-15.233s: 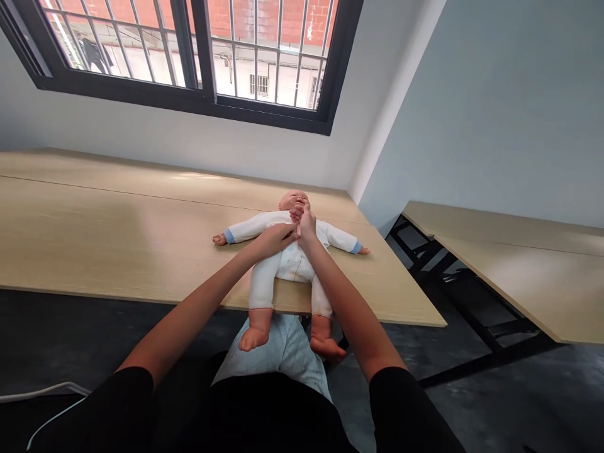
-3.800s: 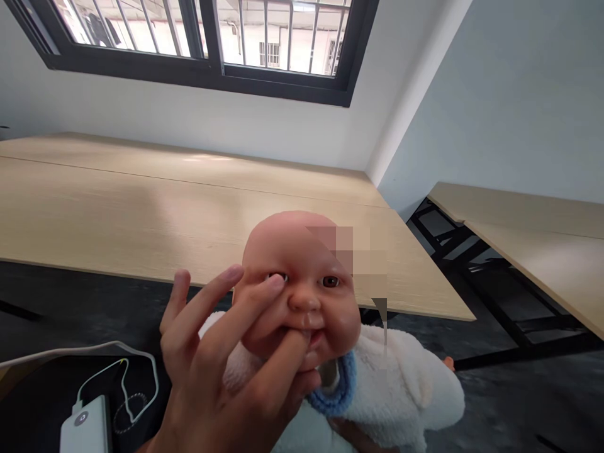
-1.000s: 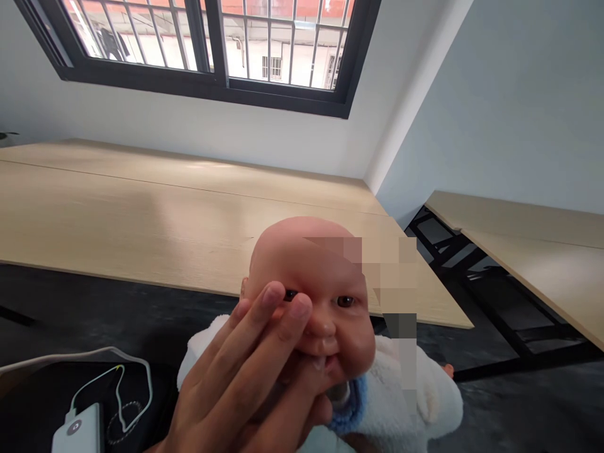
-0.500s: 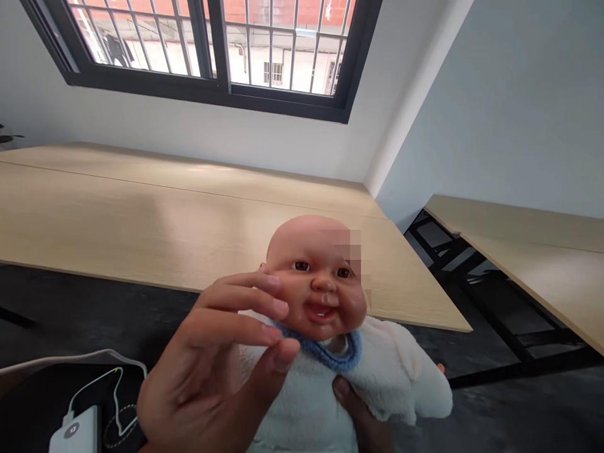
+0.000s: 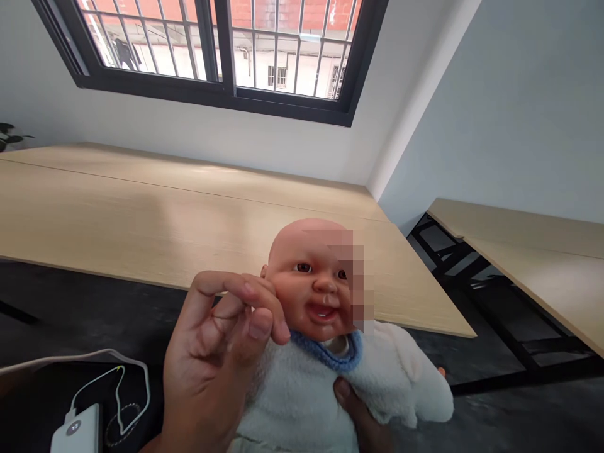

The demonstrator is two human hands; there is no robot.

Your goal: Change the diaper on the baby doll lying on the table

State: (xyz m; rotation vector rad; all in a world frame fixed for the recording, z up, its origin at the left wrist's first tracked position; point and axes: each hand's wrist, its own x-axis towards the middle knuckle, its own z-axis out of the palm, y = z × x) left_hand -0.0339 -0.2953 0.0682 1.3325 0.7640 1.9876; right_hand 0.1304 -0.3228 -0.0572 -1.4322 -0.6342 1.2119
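Note:
A baby doll (image 5: pixel 325 283) with a bald head and brown eyes faces me in the middle of the view. It wears a fluffy white top (image 5: pixel 302 390) with a blue knitted collar (image 5: pixel 325 352); a blocky blur covers one side of its head. My right hand (image 5: pixel 361 409) holds the doll by its torso, thumb in front, the other fingers hidden. Beside the doll's cheek is my left hand (image 5: pixel 236 333), palm partly toward me. Its fingers are curled and the thumb presses against them, with nothing visible held. Whether it touches the doll I cannot tell.
Behind the doll stands a long light wooden table (image 5: pixel 117 207), below a barred window (image 5: pixel 226 88). Another wooden table (image 5: pixel 528 251) with black legs is at the right. Lower left, a white power bank (image 5: pixel 80 431) with a cable lies on a black surface.
My left hand has drawn slightly left, and its fingers have gone from stretched toward the doll's cheek to curled against the thumb. The doll and my right hand stay nearly in place.

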